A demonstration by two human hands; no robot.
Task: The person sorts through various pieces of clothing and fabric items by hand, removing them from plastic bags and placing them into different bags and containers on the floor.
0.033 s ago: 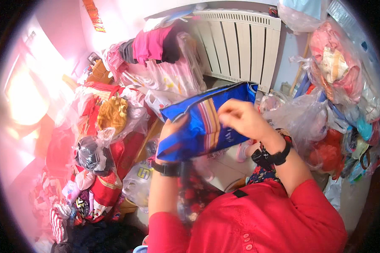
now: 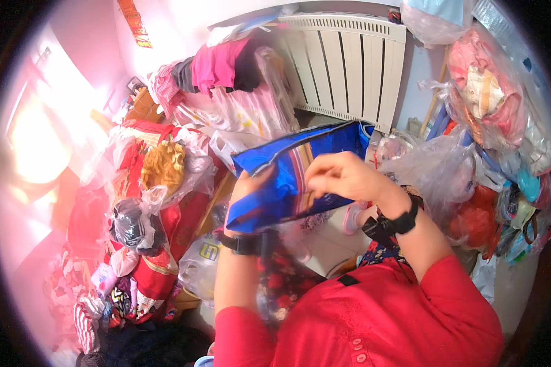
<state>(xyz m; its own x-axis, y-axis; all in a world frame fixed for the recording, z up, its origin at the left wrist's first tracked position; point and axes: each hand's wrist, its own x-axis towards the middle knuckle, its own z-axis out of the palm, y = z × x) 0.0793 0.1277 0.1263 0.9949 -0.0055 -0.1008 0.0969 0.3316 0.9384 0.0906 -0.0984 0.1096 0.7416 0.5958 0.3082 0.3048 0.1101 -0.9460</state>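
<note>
A glossy blue bag (image 2: 269, 205) with black-trimmed edges and a band of red, yellow and white stripes is held up in front of me. My left hand (image 2: 249, 183) grips its left side, with part of the fingers tucked behind the blue material. In front of the striped band is my right hand (image 2: 343, 176), its fingers curled together in a pinch against or close to the bag. Whatever lies between those fingertips is too hidden to make out. Black bands are around both wrists.
Beyond the bag stands a white slatted radiator (image 2: 349, 67). A pink garment (image 2: 217, 64) lies on a covered heap left of it. Clear plastic bags (image 2: 434, 162) crowd the right side. On the left are piled red cloths, a mustard cloth (image 2: 163, 166) and a bagged dark bundle (image 2: 131, 223).
My right hand has shifted a little left and down across the face of the bag. The left hand keeps its hold, and the bag has barely moved.
</note>
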